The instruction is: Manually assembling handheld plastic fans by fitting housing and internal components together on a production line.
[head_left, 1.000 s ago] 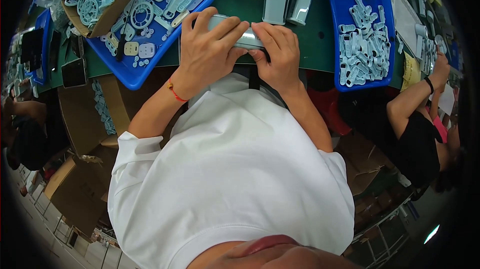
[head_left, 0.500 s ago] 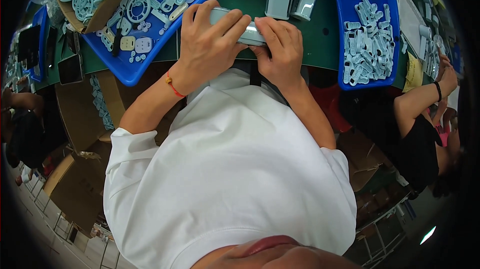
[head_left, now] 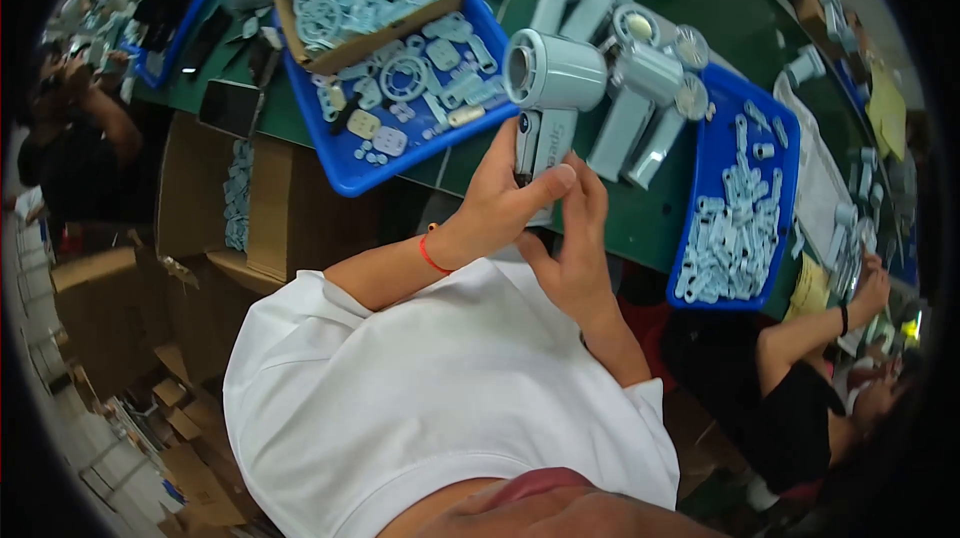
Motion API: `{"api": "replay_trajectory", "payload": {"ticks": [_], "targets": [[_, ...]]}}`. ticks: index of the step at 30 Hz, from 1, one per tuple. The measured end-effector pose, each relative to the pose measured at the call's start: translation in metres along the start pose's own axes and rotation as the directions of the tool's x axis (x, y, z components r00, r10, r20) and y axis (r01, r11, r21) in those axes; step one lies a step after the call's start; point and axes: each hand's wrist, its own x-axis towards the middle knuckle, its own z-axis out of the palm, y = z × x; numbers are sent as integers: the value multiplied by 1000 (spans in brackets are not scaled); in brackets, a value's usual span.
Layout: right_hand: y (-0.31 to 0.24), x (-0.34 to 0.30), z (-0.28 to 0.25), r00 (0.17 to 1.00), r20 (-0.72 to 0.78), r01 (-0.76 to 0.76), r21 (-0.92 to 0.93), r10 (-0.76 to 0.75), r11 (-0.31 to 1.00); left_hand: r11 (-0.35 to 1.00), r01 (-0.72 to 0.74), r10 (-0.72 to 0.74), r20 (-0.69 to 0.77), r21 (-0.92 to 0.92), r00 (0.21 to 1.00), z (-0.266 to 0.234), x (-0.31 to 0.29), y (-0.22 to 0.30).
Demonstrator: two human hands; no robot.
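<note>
A light-blue handheld fan [head_left: 556, 72] with a round barrel head stands upright in front of me, its handle pointing toward my body. My left hand [head_left: 500, 188] is closed round the handle, thumb across the front. From the right, my right hand [head_left: 575, 258] presses its fingers on the lower handle; its palm side is partly hidden. A dark slot with a small metallic part shows on the handle's left side. Just behind lie several similar fans [head_left: 648, 73] with round heads and straight handles, partly covered by the held one.
Left of my hands, a blue tray [head_left: 352, 181] holds small plastic parts, with a cardboard box [head_left: 400, 36] of ring-shaped parts on it. Another blue tray [head_left: 680, 288] of small parts is at right. A phone [head_left: 232, 106] lies far left. A co-worker's arm [head_left: 815, 333] is at right.
The fan has turned from lying sideways between both hands to standing head up. My left hand has shifted down onto the handle, my right hand lower. The whole view has swung too.
</note>
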Motion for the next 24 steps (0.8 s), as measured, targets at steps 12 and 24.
{"api": "replay_trajectory", "payload": {"ticks": [12, 24], "targets": [[76, 1, -141, 888, -36, -341, -721, 459, 603, 79, -4, 448, -31, 997, 894, -85, 351, 95], [81, 23, -141, 854, 30, -391, -621, 519, 679, -306, 379, 453, -216, 873, 865, -315, 468, 139]]}}
